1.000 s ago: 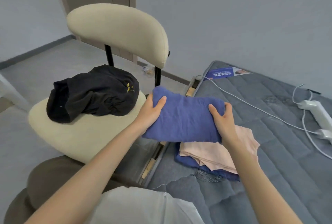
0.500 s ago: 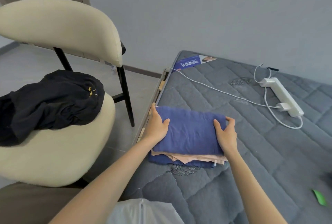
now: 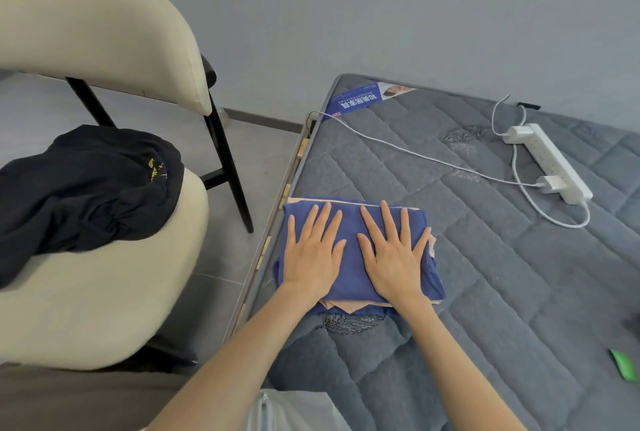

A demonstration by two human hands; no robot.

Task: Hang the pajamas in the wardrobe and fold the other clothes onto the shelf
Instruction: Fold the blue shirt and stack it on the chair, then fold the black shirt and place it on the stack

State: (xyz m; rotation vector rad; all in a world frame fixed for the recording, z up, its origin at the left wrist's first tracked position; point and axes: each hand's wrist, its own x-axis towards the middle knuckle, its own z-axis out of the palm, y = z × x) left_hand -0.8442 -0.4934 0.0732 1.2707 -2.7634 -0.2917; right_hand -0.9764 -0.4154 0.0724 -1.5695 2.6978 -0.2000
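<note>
I look down on the bed and both of my hands lie flat on the folded blue garment (image 3: 350,275), which sits on top of a small stack at the left edge of the grey quilted mattress (image 3: 485,275). The left hand (image 3: 311,254) covers the left half of the cloth and the right hand (image 3: 391,257) the right half, side by side with a strip of blue showing between the thumbs. The fingers (image 3: 386,219) of both hands are straight and spread, palms down, pressing on the fabric and gripping nothing; they point away from me towards the wall. The folded piece is a rough rectangle with its long axis running left to right across my view, so one short side lies along the mattress edge and the other faces the middle of the bed. Under it a peach garment (image 3: 341,306) shows as a thin band at the far and near sides, and a further blue layer (image 3: 372,310) peeks out beneath that at the near side. To my left stands a cream chair (image 3: 104,292), well apart from the stack, with a crumpled black garment (image 3: 86,188) on its seat. Further up the mattress lie a white power strip (image 3: 550,162) and a white cable (image 3: 398,148) that runs from it to the mattress's far left corner.
</note>
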